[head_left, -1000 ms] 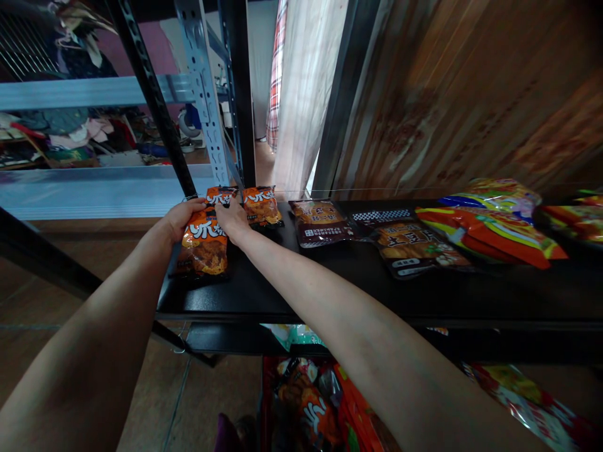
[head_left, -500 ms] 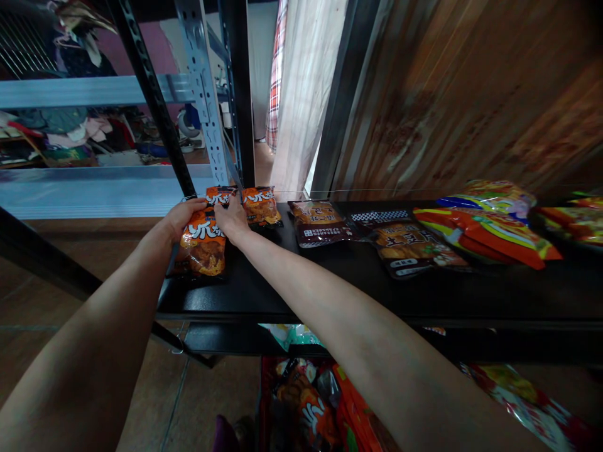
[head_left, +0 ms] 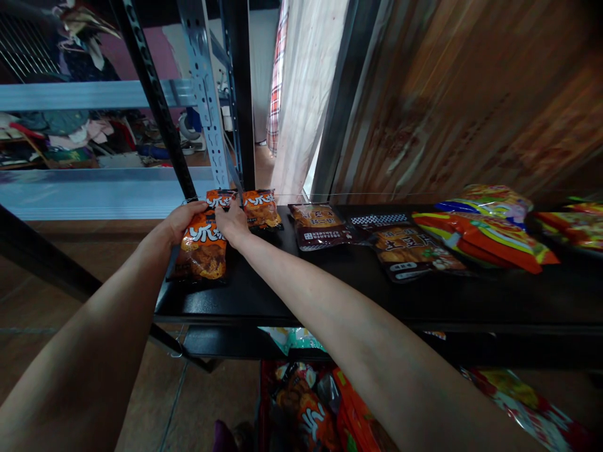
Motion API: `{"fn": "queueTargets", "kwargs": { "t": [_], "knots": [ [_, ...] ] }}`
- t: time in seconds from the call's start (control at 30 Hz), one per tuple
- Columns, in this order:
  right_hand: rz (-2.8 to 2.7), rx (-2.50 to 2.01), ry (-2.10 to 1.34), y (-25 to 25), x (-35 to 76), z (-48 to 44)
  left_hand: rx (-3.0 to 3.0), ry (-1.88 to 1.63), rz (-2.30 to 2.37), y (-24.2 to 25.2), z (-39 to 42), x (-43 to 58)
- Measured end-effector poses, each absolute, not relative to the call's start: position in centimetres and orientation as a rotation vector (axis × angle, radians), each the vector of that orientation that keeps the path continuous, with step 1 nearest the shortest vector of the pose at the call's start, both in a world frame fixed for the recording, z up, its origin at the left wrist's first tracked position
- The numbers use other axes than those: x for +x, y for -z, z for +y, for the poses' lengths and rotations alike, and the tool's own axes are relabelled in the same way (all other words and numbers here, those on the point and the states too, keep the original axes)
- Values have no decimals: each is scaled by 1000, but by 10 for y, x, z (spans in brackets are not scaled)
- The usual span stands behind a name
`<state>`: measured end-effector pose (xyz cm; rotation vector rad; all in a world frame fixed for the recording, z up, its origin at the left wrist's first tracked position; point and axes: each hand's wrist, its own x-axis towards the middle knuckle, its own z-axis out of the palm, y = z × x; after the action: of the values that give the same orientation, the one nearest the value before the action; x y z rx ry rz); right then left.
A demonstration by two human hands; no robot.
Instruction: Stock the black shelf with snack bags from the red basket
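At the left end of the black shelf, an orange snack bag [head_left: 203, 254] with white lettering lies flat in front. Another orange bag [head_left: 219, 199] sits right behind it, between my hands. My left hand [head_left: 185, 221] is closed at the left side of these two bags, its fingers reaching toward the back one. From the right, my right hand [head_left: 232, 223] closes on the back bag, some fingers hidden behind. Just right of that hand lies a third orange bag [head_left: 261, 208]. Which bag edge each fingertip grips is partly hidden.
Brown potato-snack packs [head_left: 320, 226] lie mid-shelf, with red-yellow bags [head_left: 485, 238] farther right. The black shelf [head_left: 264, 295] has uprights [head_left: 155, 94] at its left end. Below are a lower shelf with a green-white bag [head_left: 296, 339] and a red crate [head_left: 266, 402] of snack bags.
Both hands stay almost where they were on the orange bags. The whole view has shifted very slightly; no bag has clearly moved along the shelf.
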<state>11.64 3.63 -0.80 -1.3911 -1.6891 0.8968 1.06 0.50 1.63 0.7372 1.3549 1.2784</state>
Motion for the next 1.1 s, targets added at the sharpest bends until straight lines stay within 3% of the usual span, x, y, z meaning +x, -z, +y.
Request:
{"fn": "queueTargets", "kwargs": {
  "t": [0.3, 0.57, 0.73, 0.93, 1.1],
  "knots": [
    [-1763, -1278, -722, -4, 124, 30, 725, -1332, 1373, -16, 4, 4],
    [-1750, -1142, -561, -3, 153, 18, 1363, -1407, 2335, -31, -5, 4],
    [-1776, -1200, -527, -5, 180, 4, 1718, -1380, 2265, -50, -23, 55],
    [-1654, -1355, -484, 0, 215, 7, 2044, -951, 2081, -19, -42, 124],
    [-1689, -1450, -467, 6, 232, 27, 2075, -680, 2236, 9, -41, 151]
  ]
}}
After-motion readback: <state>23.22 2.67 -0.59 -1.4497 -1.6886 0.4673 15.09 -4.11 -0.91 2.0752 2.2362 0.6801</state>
